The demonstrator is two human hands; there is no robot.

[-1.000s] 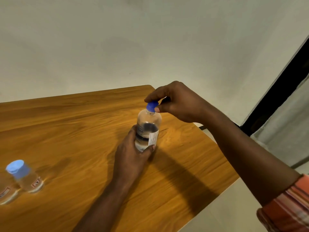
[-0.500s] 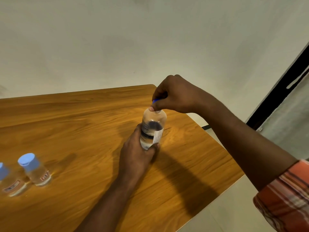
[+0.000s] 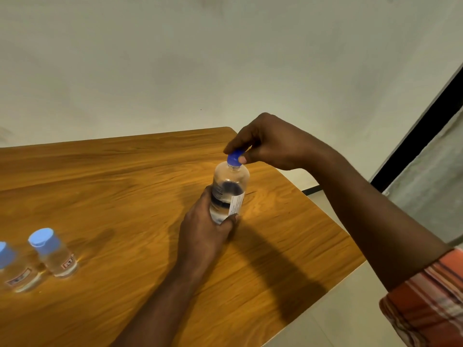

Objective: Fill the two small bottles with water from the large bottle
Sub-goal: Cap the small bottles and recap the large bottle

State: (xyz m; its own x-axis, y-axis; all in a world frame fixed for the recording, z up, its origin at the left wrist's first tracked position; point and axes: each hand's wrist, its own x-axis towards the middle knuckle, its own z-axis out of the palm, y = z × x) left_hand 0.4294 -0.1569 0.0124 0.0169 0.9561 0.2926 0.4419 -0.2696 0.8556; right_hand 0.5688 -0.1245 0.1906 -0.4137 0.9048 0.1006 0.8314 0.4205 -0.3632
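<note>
The large clear bottle with a dark label stands upright near the middle of the wooden table. My left hand grips its lower body from the near side. My right hand pinches the dark blue cap on the bottle's neck between thumb and fingers. Two small clear bottles stand at the left, each with a light blue cap on: one in full view, the other cut off by the left frame edge.
The table's right edge runs diagonally just right of the large bottle, with pale floor beyond. A plain wall stands behind the table. A dark door frame rises at the far right.
My right hand's fingers have shifted round the cap, covering it half a second ago and showing it again now. The view has turned left, bringing the second small bottle into sight.
</note>
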